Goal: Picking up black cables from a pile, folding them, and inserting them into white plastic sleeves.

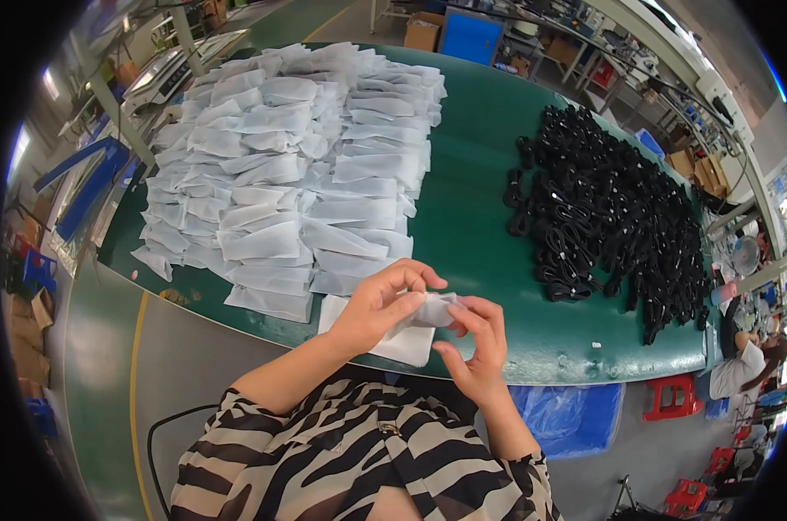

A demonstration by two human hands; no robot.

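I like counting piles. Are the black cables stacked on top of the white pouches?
No. The black cables lie apart on the green table, right of the white pouches.

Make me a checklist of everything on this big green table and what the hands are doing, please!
Surface: green table, mostly covered.
Job's things: small white pouch pinched between both hands; big pile of white pouches at left.
Clutter: flat white pouch lying under the hands.
Grippers: left hand and right hand both grip the pouch.
Cables: heap of coiled black cables at right.
Surroundings: red stools, blue bag, cardboard boxes, another person at right.
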